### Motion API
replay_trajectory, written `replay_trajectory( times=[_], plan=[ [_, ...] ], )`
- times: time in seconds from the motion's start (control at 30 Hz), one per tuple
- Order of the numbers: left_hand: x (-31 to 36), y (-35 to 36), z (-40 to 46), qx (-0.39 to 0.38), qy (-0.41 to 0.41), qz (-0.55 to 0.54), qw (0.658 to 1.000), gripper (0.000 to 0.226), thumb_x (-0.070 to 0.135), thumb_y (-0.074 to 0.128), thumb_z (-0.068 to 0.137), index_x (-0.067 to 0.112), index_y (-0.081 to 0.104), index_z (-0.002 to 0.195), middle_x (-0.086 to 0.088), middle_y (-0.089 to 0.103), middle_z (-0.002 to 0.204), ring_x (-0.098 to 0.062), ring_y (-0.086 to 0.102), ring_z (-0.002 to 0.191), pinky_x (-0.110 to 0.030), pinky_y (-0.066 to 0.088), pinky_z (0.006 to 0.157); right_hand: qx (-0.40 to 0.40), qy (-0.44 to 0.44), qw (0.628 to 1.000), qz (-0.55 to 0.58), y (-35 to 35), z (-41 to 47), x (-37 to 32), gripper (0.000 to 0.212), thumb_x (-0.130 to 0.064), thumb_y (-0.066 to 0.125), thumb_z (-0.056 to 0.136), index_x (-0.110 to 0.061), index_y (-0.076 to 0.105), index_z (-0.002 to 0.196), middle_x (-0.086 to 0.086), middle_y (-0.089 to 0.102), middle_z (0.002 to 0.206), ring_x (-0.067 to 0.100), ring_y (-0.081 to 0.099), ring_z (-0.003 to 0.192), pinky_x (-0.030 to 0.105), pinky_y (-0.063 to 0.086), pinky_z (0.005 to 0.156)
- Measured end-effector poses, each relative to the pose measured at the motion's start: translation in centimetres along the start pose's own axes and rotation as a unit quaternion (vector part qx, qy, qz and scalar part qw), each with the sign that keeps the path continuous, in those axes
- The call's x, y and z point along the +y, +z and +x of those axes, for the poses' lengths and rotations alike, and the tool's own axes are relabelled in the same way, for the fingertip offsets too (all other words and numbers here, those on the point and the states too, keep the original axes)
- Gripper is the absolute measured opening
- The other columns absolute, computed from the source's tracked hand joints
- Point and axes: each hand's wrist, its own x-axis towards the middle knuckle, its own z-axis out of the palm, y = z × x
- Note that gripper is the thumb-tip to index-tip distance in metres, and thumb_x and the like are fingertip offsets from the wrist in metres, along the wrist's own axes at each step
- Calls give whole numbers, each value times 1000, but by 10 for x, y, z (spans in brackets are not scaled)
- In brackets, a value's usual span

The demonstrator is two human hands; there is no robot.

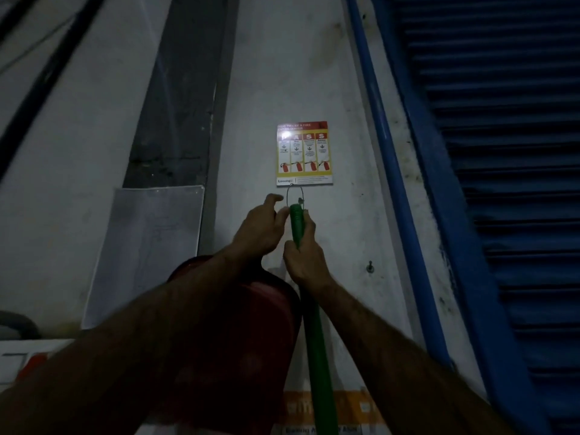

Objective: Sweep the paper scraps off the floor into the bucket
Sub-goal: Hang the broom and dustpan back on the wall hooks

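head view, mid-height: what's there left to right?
Clear plastic sheet on the wall → left hand → green broom handle gripped by right hand → small wall hook → blue pipe → blue shutter.

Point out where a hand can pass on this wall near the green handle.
Bare wall lies right of the green handle, between it and the blue pipe; only a small hook interrupts. Left is crowded: left hand, red extinguisher, plastic sheet. Above sits the poster.
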Motion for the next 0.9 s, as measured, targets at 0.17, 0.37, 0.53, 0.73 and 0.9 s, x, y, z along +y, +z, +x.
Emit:
replay_trajectory(
  times=[0.17,0.37,0.53,0.73,0.9],
  plan=[
    [8,0,13,-9,-45,-63,997,26,35,45,104,19,56,123,1,60,84,-13,59,65,-21,44,45,-12,-22,1000,4,-4,-5,14,65,-22,44,98,-33,10,152,9,63,96,20,60,65,34,49,58],
    [12,16,26,-19,-72,-89,993,37,39,43,105,12,64,90,-6,65,83,-19,60,66,-28,49,49,-25,-3,999,40,-15,-3,17,41,-14,44,99,-23,21,131,8,59,96,13,53,61,16,39,44],
    [18,28,36,-32,-97,-102,990,40,42,46,103,11,67,87,-4,65,80,-19,63,68,-27,51,48,42,3,996,74,-15,22,17,23,-31,48,103,-24,31,118,9,64,100,14,60,71,17,45,50],
    [19,25,43,-29,-142,-135,980,38,37,50,102,7,65,85,-9,63,82,-26,64,73,-30,52,53,130,71,979,138,-18,52,17,33,-41,60,96,-10,69,103,0,69,92,15,66,85,24,54,67],
    [12,25,44,-49,-157,-142,976,38,36,51,102,3,66,92,-12,64,86,-28,64,73,-32,54,55,134,66,977,152,-18,67,3,17,-25,77,85,-13,78,97,2,75,87,17,72,82,35,62,76]
  ],
)
